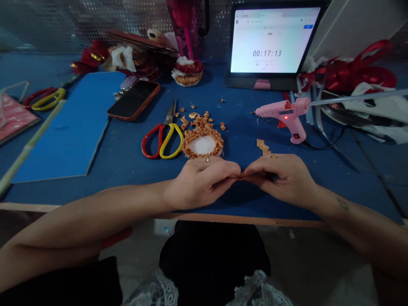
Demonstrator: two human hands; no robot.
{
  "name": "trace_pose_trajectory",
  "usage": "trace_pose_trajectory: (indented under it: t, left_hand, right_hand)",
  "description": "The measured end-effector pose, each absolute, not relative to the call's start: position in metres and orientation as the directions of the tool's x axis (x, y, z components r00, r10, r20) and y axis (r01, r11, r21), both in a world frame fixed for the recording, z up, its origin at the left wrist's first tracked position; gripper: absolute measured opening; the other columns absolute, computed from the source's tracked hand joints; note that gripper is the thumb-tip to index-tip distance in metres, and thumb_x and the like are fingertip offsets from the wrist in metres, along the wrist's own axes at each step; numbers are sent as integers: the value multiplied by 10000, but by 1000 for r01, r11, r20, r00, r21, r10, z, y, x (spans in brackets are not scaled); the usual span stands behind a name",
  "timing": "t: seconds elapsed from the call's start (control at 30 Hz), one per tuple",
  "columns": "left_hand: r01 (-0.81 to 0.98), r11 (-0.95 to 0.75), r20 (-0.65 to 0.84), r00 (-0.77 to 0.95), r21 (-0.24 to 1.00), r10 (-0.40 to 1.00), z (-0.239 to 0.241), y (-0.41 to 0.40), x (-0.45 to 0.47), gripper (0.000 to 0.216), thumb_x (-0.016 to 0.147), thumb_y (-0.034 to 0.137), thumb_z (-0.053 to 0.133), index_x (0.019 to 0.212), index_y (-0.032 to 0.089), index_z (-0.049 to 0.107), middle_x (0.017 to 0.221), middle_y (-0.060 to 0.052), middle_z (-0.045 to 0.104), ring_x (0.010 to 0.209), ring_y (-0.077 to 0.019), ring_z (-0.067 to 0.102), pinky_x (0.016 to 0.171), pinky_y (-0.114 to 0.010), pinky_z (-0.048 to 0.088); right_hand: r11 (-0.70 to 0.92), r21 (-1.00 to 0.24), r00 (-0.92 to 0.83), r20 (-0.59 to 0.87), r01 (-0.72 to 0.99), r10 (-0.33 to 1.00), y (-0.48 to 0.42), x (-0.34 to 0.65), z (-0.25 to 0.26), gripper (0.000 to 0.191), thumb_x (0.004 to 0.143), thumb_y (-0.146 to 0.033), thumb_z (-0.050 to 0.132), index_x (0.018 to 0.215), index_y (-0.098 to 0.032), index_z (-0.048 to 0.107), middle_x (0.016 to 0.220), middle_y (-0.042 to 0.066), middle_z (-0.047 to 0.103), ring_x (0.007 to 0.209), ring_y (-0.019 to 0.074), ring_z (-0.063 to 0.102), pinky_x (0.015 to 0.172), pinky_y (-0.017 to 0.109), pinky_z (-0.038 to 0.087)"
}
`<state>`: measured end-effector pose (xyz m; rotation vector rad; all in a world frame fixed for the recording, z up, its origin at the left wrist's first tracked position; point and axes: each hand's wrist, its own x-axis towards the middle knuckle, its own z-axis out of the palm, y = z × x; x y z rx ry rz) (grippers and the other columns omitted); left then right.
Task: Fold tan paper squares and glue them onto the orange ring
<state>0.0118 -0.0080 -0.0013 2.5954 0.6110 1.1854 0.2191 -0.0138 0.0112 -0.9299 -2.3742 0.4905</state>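
Between my two hands is a small brown piece of crepe paper (241, 176), mostly hidden by the fingers. My left hand (207, 180) pinches its left end, and my right hand (280, 176) pinches the other. Just beyond my left hand lies a round piece (188, 135) ringed with ruffled brown paper around a white middle. Several crumpled brown bits (200, 120) are scattered behind it. A few flat brown paper squares (262, 145) lie just past my right hand. Scissors (161, 142) with one red and one yellow handle rest left of the round piece.
A pink glue gun (291, 114) with a lit red light and a clear stick stands at the right. A tablet (274, 38) shows a timer at the back. A phone (135, 100) lies on a blue board (63, 131) to the left. Red ribbon (360, 76) is heaped at the back right.
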Motion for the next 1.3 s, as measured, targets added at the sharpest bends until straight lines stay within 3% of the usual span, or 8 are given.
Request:
trace_pose_trajectory:
  t: [0.17, 0.6, 0.83, 0.93, 1.13, 1.3]
  left_hand:
    - [298, -885, 651, 600, 357, 465, -1, -9, 13, 161, 760, 73, 534, 891, 164, 519, 782, 8, 639, 720, -70, 606, 660, -157, 499]
    - [350, -857, 595, 617, 379, 515, -5, -11, 15, 253, 717, 54, 526, 948, 148, 482, 791, 20, 624, 693, -55, 609, 608, -127, 489]
    - [382, -856, 577, 632, 348, 517, -8, -15, 17, 313, 691, 49, 489, 988, 146, 464, 825, -5, 634, 700, -80, 615, 601, -154, 506]
    - [408, -858, 574, 638, 313, 513, -9, -16, 17, 331, 697, 56, 475, 1014, 152, 463, 835, -11, 640, 701, -88, 615, 606, -172, 506]
    - [411, -850, 600, 605, 328, 524, -7, -13, 17, 300, 706, 46, 479, 985, 155, 467, 836, -1, 638, 703, -79, 619, 608, -160, 505]
    - [420, -819, 603, 555, 392, 573, 1, -9, 14, 247, 718, 86, 560, 947, 148, 490, 841, 4, 634, 710, -67, 622, 644, -143, 502]
  right_hand:
    - [725, -443, -636, 361, 526, 682, -15, 218, 9, 76, 813, -221, 518, 832, -215, 591, 616, -52, 588, 568, 57, 525, 546, 176, 355]
    - [843, -74, -738, 446, 533, 506, -21, 213, -1, 117, 797, -165, 443, 830, -172, 555, 587, -25, 517, 556, 94, 430, 502, 222, 288]
    - [853, 15, -750, 486, 521, 449, -23, 207, -9, 180, 799, -168, 430, 921, -140, 559, 568, -19, 544, 536, 101, 458, 455, 242, 263]
    - [836, 47, -751, 469, 547, 465, -23, 204, -12, 174, 808, -169, 399, 865, -156, 563, 585, -11, 568, 523, 100, 462, 437, 252, 225]
    - [823, 57, -708, 545, 565, 449, -21, 205, -11, 145, 807, -165, 438, 881, -157, 562, 513, -33, 519, 501, 87, 441, 456, 231, 243]
    - [746, -151, -619, 465, 648, 632, -17, 211, -5, 132, 795, -240, 478, 862, -178, 573, 606, -27, 574, 546, 78, 504, 505, 208, 312]
